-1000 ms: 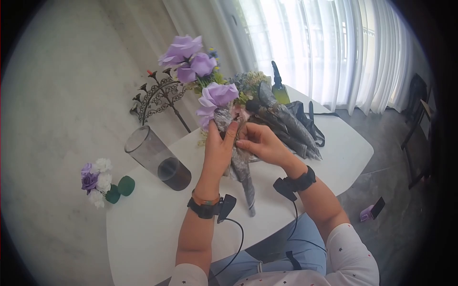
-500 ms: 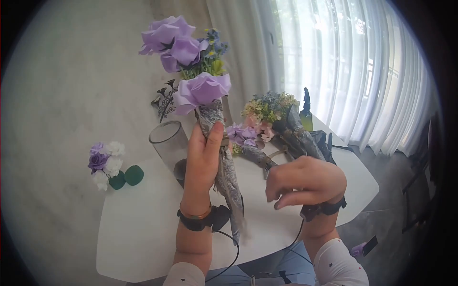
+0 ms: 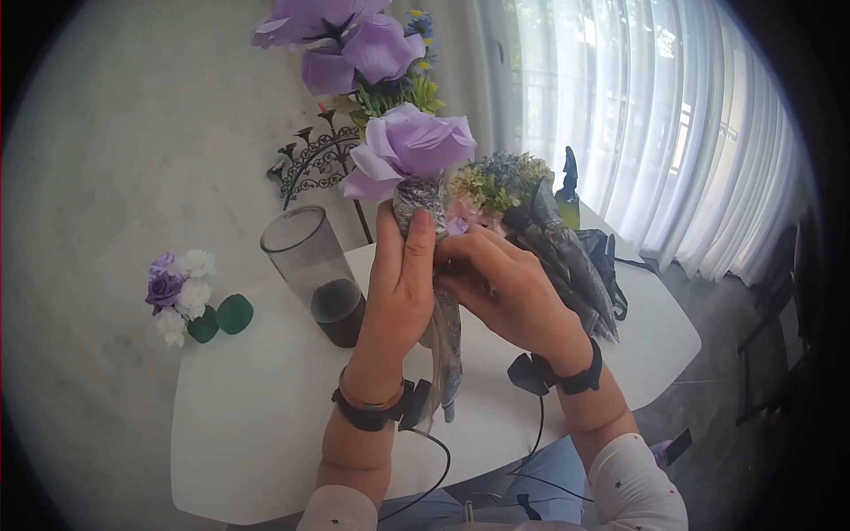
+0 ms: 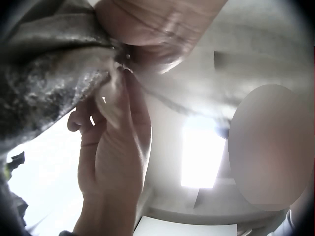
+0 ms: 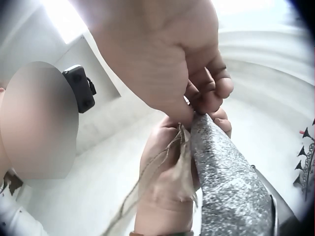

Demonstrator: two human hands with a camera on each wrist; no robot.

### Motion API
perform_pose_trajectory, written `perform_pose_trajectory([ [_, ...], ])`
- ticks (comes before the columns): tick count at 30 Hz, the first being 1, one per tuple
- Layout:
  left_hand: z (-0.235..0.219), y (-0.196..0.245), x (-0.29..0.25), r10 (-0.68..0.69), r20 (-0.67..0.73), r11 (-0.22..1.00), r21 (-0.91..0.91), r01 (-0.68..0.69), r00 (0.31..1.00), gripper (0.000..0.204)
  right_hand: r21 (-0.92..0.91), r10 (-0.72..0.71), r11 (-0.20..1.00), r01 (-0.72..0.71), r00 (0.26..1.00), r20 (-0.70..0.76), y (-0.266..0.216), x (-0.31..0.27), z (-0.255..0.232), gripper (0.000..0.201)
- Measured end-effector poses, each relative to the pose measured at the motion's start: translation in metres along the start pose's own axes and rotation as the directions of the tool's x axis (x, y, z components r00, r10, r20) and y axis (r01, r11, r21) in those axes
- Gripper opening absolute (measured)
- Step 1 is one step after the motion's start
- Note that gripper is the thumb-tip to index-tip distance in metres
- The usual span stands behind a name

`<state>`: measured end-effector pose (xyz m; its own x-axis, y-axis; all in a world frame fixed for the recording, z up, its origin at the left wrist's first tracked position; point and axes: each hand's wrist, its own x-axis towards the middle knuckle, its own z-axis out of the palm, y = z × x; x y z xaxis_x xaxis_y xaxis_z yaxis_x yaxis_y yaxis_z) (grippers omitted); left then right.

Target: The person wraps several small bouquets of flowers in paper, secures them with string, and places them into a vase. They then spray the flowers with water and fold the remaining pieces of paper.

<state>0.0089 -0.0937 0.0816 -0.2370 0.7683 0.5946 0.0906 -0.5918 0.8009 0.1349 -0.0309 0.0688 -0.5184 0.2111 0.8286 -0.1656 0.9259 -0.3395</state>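
Note:
Large purple flowers with small blue blooms top a bouquet wrapped in silvery grey paper. My left hand grips the wrapped stems just under the lowest flower, its thumb lying along the front. Against the same spot, my right hand pinches at the wrap with bent fingers. In the right wrist view a thin pale ribbon with a twisted cord hangs from where the fingers meet, beside the silver wrap. The left wrist view shows the right hand's fingertips close to the wrap.
A tall tinted glass vase stands left of the hands. White and purple flowers lie at the table's left edge. Behind the hands are a second bouquet, dark wrapping and a green spray bottle. The white table extends below.
My right hand moved away from the wrap, low and to the right, and is now back at it beside the left. The left hand keeps its grip; the bouquet has shifted within the view.

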Motion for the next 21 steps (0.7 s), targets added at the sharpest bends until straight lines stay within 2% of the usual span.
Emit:
perform_pose_trajectory([
  [2, 0.000, -0.006, 0.003, 0.021, 0.004, 1.000, 0.023, -0.021, 1.000, 0.040, -0.200, 0.064, 0.978, -0.059, 0.998, 0.022, 0.001, -0.002, 0.003, 0.021],
  [3, 0.000, -0.008, 0.004, 0.047, 0.004, 0.998, 0.048, -0.047, 0.999, 0.043, -0.200, 0.070, 0.978, -0.065, 0.997, 0.019, 0.001, -0.003, 0.003, 0.021],
  [5, 0.005, -0.011, 0.005, 0.065, -0.029, 0.997, 0.041, -0.064, 0.997, 0.042, -0.340, 0.099, 0.937, -0.079, 0.994, 0.044, 0.002, -0.004, 0.004, 0.020],
  [7, 0.005, -0.014, 0.006, 0.081, -0.064, 0.996, 0.038, -0.079, 0.995, 0.041, -0.283, 0.106, 0.956, -0.081, 0.992, 0.075, 0.005, -0.005, -0.001, 0.021],
  [10, 0.000, -0.022, 0.009, 0.113, 0.003, 0.993, 0.028, -0.113, 0.994, 0.044, -0.184, 0.085, 0.981, -0.057, 0.986, 0.146, 0.009, -0.002, -0.013, 0.023],
  [12, 0.001, -0.024, 0.008, -0.009, -0.012, 0.999, -0.043, 0.009, 1.000, 0.043, -0.137, 0.068, 0.990, -0.043, 0.980, 0.188, 0.009, 0.000, -0.016, 0.024],
  [14, 0.004, -0.021, 0.006, -0.033, -0.069, 0.999, -0.031, 0.031, 0.997, 0.039, -0.080, 0.100, 0.993, -0.085, 0.975, 0.199, 0.009, 0.001, -0.015, 0.025],
  [15, 0.007, -0.019, 0.006, -0.045, -0.122, 0.999, -0.024, 0.042, 0.992, 0.035, -0.089, 0.085, 0.994, -0.069, 0.980, 0.181, 0.012, -0.001, -0.013, 0.026],
  [18, 0.005, -0.014, 0.006, -0.069, -0.113, 0.996, 0.041, 0.074, 0.991, 0.033, -0.095, 0.076, 0.994, -0.057, 0.973, 0.217, 0.013, -0.002, -0.016, 0.025],
  [19, 0.007, -0.010, 0.006, -0.039, -0.089, 0.999, 0.034, 0.042, 0.995, 0.032, -0.102, 0.093, 0.992, -0.073, 0.974, 0.207, 0.013, -0.001, -0.018, 0.025],
  [21, 0.007, -0.021, 0.005, -0.028, -0.050, 0.997, 0.077, 0.032, 0.998, 0.039, -0.088, 0.118, 0.991, -0.096, 0.951, 0.285, 0.012, -0.001, -0.027, 0.022],
])
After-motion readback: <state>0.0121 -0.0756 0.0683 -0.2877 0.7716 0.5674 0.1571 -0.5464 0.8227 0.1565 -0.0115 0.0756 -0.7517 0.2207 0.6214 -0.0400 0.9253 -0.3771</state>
